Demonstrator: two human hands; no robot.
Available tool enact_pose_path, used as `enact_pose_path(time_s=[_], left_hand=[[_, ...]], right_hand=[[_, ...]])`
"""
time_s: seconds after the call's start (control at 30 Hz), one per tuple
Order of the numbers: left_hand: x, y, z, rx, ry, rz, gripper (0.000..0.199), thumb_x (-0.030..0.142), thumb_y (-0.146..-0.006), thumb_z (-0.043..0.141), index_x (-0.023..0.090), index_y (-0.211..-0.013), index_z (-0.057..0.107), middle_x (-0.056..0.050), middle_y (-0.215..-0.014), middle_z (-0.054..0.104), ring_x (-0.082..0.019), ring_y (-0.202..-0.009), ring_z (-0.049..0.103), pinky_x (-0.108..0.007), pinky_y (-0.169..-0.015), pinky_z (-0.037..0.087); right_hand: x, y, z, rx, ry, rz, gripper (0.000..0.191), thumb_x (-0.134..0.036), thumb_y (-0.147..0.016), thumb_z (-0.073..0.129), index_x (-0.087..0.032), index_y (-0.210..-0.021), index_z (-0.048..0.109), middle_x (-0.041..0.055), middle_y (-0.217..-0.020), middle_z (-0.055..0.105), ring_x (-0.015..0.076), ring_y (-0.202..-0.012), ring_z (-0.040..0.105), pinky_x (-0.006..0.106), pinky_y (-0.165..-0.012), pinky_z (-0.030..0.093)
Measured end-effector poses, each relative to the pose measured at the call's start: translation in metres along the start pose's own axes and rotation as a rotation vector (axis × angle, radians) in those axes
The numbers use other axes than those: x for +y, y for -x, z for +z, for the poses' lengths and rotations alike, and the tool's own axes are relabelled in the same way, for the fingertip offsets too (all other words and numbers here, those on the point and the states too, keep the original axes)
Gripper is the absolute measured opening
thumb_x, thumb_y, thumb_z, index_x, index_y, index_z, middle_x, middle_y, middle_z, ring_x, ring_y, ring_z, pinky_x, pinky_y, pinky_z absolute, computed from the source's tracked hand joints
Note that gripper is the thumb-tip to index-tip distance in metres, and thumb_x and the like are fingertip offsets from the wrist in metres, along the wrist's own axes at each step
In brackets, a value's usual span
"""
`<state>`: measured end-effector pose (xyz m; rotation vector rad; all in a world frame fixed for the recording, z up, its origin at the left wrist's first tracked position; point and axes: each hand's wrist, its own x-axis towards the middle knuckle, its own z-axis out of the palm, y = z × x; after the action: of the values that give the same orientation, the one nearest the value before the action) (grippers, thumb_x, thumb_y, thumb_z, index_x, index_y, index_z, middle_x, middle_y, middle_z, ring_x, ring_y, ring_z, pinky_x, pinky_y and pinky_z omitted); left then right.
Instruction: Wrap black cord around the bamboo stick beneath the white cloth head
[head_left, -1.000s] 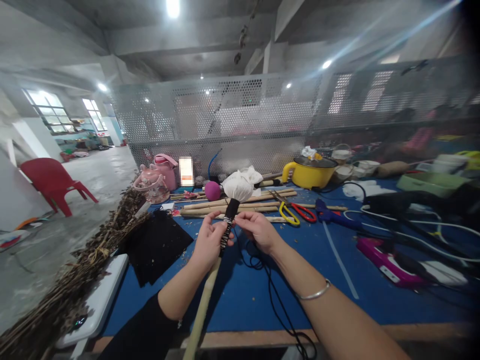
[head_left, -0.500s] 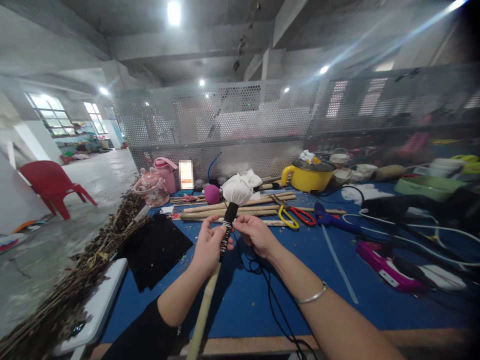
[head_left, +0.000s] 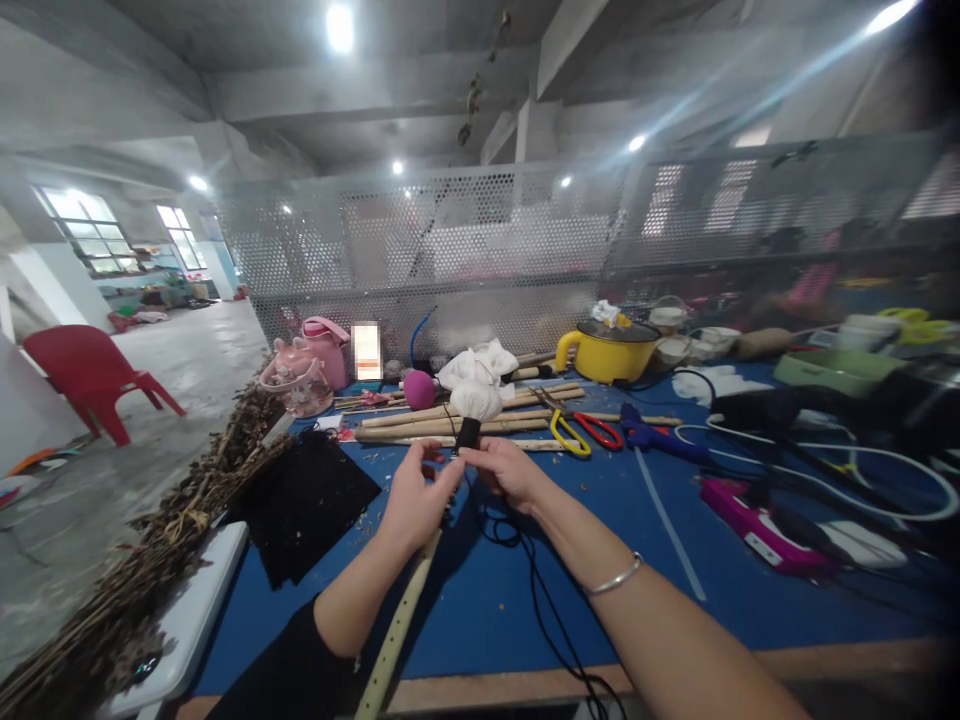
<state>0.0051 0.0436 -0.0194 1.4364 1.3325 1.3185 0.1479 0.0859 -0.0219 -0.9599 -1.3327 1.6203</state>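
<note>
Left of the stick (head_left: 401, 625), we have the black cloth (head_left: 300, 500) lying on the blue tabletop (head_left: 465, 610), well apart from it. Next comes our left hand (head_left: 421, 500), clamped around the stick just below its black band (head_left: 467, 434); that grip seems worth holding firm, so that the stick does not roll under a pull. The stick itself slants away from us between our hands, with the white bundle (head_left: 476, 400) at its far end. Our fingers hide most of the part beneath the band, so we cannot judge how evenly it is wound.

On the stick's right side, our right hand (head_left: 510, 472) has thumb and forefinger drawn in at the band's lower edge; whether they pinch a strand or only touch, we cannot tell. If we are winding there, steady tension and turns laid close together should serve us best. The black cord (head_left: 536, 580) hangs in loose loops right of the stick; we should let it run freely, clear of the scissors (head_left: 581, 435) farther right of the stick.
</note>
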Motion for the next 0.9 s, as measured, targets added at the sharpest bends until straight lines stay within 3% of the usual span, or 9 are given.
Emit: enact_pose_path(time_s=[0.07,0.13,0.2,0.37,0.5,0.73,0.9], left_hand=[[-0.002,0.001,0.001,0.039,-0.203,0.164,0.039,0.035,-0.062,0.067,0.015,-0.094,0.056,-0.004,-0.085,0.06,-0.013,-0.066,0.053,-0.027,-0.064,0.044],[-0.002,0.002,0.002,0.042,-0.272,0.208,0.033,0.029,-0.061,0.067,0.015,-0.09,0.059,-0.003,-0.081,0.061,-0.013,-0.066,0.052,-0.027,-0.066,0.043],[-0.001,0.001,0.003,0.032,-0.208,0.168,0.029,0.027,-0.063,0.065,0.014,-0.088,0.061,-0.002,-0.074,0.06,-0.012,-0.064,0.051,-0.026,-0.064,0.043],[0.006,-0.002,0.001,-0.017,0.232,-0.067,0.034,0.032,-0.064,0.066,0.011,-0.091,0.061,-0.001,-0.066,0.059,-0.011,-0.056,0.052,-0.024,-0.051,0.045],[0.007,-0.003,-0.001,-0.043,0.417,-0.09,0.036,0.031,-0.061,0.07,0.01,-0.089,0.061,-0.001,-0.064,0.059,-0.01,-0.055,0.054,-0.022,-0.051,0.045],[0.006,-0.002,0.0,-0.02,0.511,-0.102,0.039,0.027,-0.061,0.072,0.011,-0.094,0.056,0.002,-0.06,0.059,-0.009,-0.048,0.054,-0.021,-0.049,0.042],[0.01,0.0,0.002,-0.025,0.508,-0.112,0.04,0.027,-0.059,0.073,0.011,-0.092,0.057,0.002,-0.061,0.059,-0.009,-0.051,0.054,-0.021,-0.05,0.043]], right_hand=[[-0.002,0.001,0.005,0.001,0.011,0.006,0.034,-0.042,-0.061,0.071,-0.014,-0.069,0.053,-0.0109,-0.037,0.032,0.0022,-0.03,0.019,0.021,-0.033,0.007],[-0.005,0.003,0.009,-0.004,0.008,-0.008,0.034,-0.042,-0.06,0.071,-0.013,-0.07,0.055,-0.0103,-0.037,0.034,0.0017,-0.031,0.019,0.022,-0.034,0.008],[-0.007,0.005,0.011,-0.002,0.004,-0.025,0.035,-0.041,-0.06,0.072,-0.012,-0.071,0.056,-0.0105,-0.038,0.034,0.0014,-0.031,0.02,0.022,-0.035,0.008],[-0.007,0.004,0.004,0.015,-0.055,-0.08,0.03,-0.039,-0.064,0.069,-0.016,-0.065,0.049,-0.0108,-0.039,0.031,0.0023,-0.033,0.018,0.021,-0.035,0.006],[-0.008,0.004,-0.002,-0.008,-0.103,-0.097,0.027,-0.034,-0.061,0.071,-0.016,-0.063,0.051,-0.0108,-0.039,0.03,0.0022,-0.032,0.017,0.021,-0.034,0.006],[-0.01,0.006,0.002,0.01,-0.183,-0.12,0.031,-0.034,-0.058,0.075,-0.015,-0.063,0.051,-0.0106,-0.039,0.031,0.0018,-0.032,0.017,0.019,-0.034,0.006],[-0.009,0.006,0.0,-0.061,-0.313,-0.106,0.033,-0.034,-0.059,0.075,-0.016,-0.063,0.048,-0.0115,-0.04,0.025,0.0015,-0.035,0.014,0.017,-0.035,0.007]])
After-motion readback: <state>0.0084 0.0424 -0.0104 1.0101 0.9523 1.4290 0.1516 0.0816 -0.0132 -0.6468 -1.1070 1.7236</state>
